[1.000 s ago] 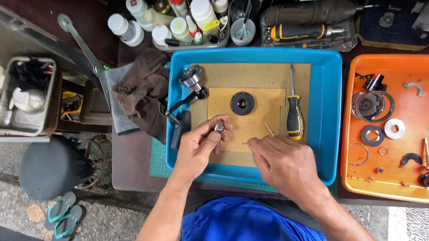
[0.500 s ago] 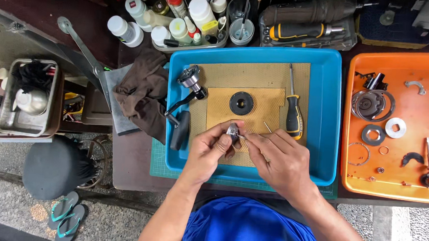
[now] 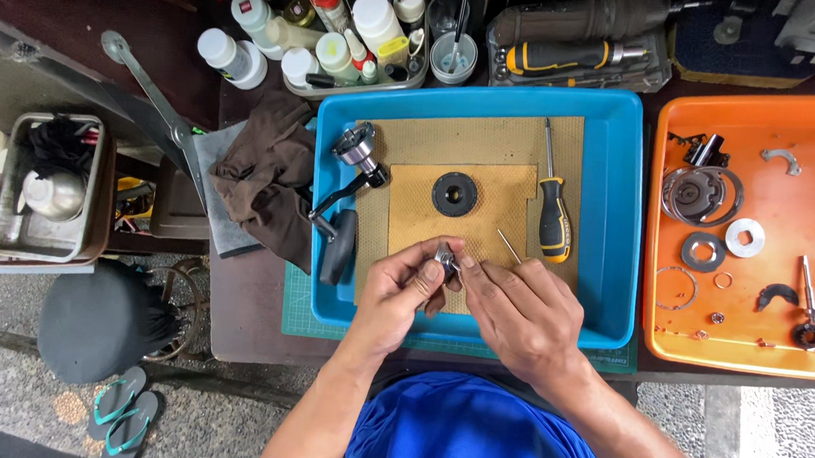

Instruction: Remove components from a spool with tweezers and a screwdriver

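Starting at the left, the brown rag [image 3: 269, 187] and the dark reel body with its crank handle [image 3: 345, 197] lie where they lay a second ago, at the blue tray's [image 3: 615, 223] left wall. What has changed is in the middle: the left hand [image 3: 399, 294] has lifted the small metal part [image 3: 444, 257] off the tan mat [image 3: 487, 158] and now pinches it between thumb and fingertips over the near edge, fingers curled closed around it. The right hand [image 3: 520, 311], half a second ago just arriving, now meets it, its thumb and forefinger closed on the part's right side, so both hands work the piece together. Farther right, the screwdriver [image 3: 553, 210] and the orange tray [image 3: 748, 358] of loose washers are unmoved.
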